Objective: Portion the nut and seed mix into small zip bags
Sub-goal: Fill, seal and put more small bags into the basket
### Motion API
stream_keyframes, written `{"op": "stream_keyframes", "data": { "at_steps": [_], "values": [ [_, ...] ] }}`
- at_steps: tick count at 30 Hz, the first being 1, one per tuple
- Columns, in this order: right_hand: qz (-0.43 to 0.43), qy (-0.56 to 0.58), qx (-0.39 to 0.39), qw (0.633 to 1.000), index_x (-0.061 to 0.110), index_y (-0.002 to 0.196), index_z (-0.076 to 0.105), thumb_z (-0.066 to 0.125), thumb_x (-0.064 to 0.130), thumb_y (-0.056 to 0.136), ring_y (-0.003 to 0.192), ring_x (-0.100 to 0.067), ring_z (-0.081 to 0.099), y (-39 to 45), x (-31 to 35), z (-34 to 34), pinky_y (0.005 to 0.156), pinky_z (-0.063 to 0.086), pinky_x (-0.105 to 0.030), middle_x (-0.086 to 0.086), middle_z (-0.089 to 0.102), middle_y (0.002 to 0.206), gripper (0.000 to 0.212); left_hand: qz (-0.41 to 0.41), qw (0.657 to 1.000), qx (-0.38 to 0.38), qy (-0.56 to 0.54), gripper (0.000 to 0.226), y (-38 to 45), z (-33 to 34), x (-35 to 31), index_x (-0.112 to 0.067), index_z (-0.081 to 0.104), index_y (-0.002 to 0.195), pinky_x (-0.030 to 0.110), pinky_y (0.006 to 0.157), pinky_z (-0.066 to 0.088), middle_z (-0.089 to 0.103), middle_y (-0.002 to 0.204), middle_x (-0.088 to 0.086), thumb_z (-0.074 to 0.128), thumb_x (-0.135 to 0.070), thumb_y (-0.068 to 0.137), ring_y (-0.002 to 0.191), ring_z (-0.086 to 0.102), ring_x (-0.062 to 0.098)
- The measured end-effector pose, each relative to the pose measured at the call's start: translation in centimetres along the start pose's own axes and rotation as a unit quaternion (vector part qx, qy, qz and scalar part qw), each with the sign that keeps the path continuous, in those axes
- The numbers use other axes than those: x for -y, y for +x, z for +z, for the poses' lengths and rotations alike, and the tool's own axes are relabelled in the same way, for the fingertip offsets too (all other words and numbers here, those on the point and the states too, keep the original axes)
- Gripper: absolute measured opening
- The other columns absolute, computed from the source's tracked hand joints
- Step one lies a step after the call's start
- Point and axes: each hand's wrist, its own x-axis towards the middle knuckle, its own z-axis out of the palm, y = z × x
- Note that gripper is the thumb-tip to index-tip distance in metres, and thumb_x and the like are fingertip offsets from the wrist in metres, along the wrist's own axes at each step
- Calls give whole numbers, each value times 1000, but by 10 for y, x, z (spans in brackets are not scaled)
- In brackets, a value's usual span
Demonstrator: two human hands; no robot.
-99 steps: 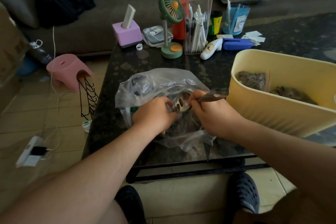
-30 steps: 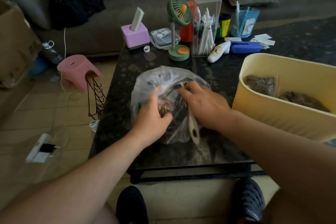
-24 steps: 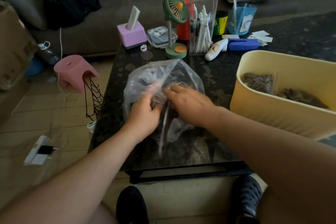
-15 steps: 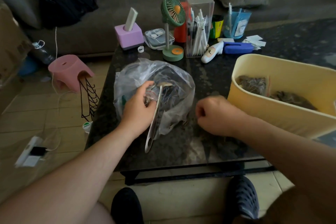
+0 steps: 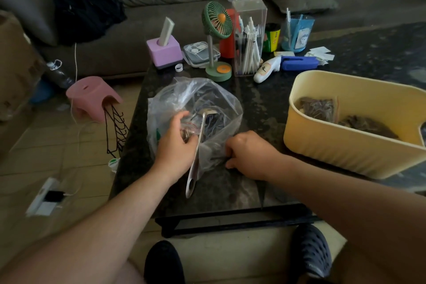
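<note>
- A pink plastic stool [image 5: 93, 97] stands on the tiled floor to my left, beside the dark speckled stone tabletop [image 5: 265, 104].
- My left hand [image 5: 176, 145] holds the near left side of the big clear crumpled plastic bag [image 5: 198, 108] of nut and seed mix; my fingers curl round a small clear zip bag [image 5: 187, 130] pressed against it.
- A long silver metal spoon [image 5: 196, 161] leans just beside that hand, its bowl up inside the big bag's mouth and its handle hanging down past the bag toward me.
- Behind the bag stand a green desk fan [image 5: 217, 27] and a tall clear plastic box of white pens [image 5: 249, 37].
- My right hand [image 5: 247, 155] rests on the tabletop at the bag's near right edge, fingers curled and pinching the plastic there.
- To the right, apart from my hand, sits a pale yellow plastic tub [image 5: 350, 145] with two filled small zip bags [image 5: 318, 108] lying inside.
</note>
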Motion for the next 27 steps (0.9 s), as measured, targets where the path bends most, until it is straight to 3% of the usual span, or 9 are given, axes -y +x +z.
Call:
{"op": "stream_keyframes", "data": {
  "at_steps": [2,6,11,13,15,17,19,23,27],
  "values": [
    [-28,-42,4,999,14,104,69,73,28,95,100,-23,65,2,3,1,87,55,-36,-5,67,106,17,-8,1000,-2,-24,56,0,1,0,-45,43,145,23,77,54,68,102,-14,66,-17,102,86,68,2],
    [-106,-148,10,983,11,111,65,58,14,102,102,-26,66,-1,4,1,85,52,-33,-8,66,113,12,-29,996,-6,-84,59,2,0,4,-46,43,142,33,98,56,71,115,-12,69,-14,100,104,70,4],
    [-73,-109,-3,991,19,101,66,57,22,100,92,-23,66,-7,-3,-11,79,56,-34,-2,64,99,9,-26,996,-7,-90,61,-1,-1,6,-51,44,137,38,97,60,72,114,-11,73,-14,97,101,72,3],
    [-58,-51,-66,995,22,92,64,62,25,98,83,-17,64,-11,-7,-27,76,57,-33,3,63,89,7,-23,995,1,-94,60,-4,0,3,-49,46,138,39,96,61,72,116,-10,74,-15,97,102,72,2],
    [-96,5,-195,976,17,92,70,67,21,95,78,-15,62,-11,-7,-38,75,56,-33,3,65,86,6,-22,995,12,-101,60,-8,2,-1,-48,46,141,38,96,61,72,117,-11,74,-18,98,105,71,1],
    [-127,53,-239,961,15,97,74,69,17,94,79,-13,63,-8,3,-42,76,54,-26,3,68,88,6,-25,994,19,-109,60,-12,4,-6,-49,44,142,39,96,61,72,118,-12,73,-19,98,107,70,3],
    [-137,61,-192,970,15,98,74,69,16,93,80,-11,63,-2,10,-38,77,53,-24,4,69,89,7,-31,992,24,-121,60,-14,7,-9,-49,45,143,40,97,61,73,118,-12,71,-17,99,109,70,4],
    [-100,-10,-12,995,24,99,71,69,21,92,84,-11,64,4,3,-31,84,59,-35,8,67,91,8,-29,993,14,-112,55,-15,10,-7,-48,47,136,40,99,59,71,117,-13,72,-15,99,109,69,4],
    [-84,-63,77,992,29,110,72,68,20,91,83,-7,56,-6,-4,-41,81,52,-25,18,55,81,21,-29,994,20,-100,49,-16,12,-4,-49,51,129,41,102,58,69,121,-10,72,-17,99,111,68,6]
  ]
}}
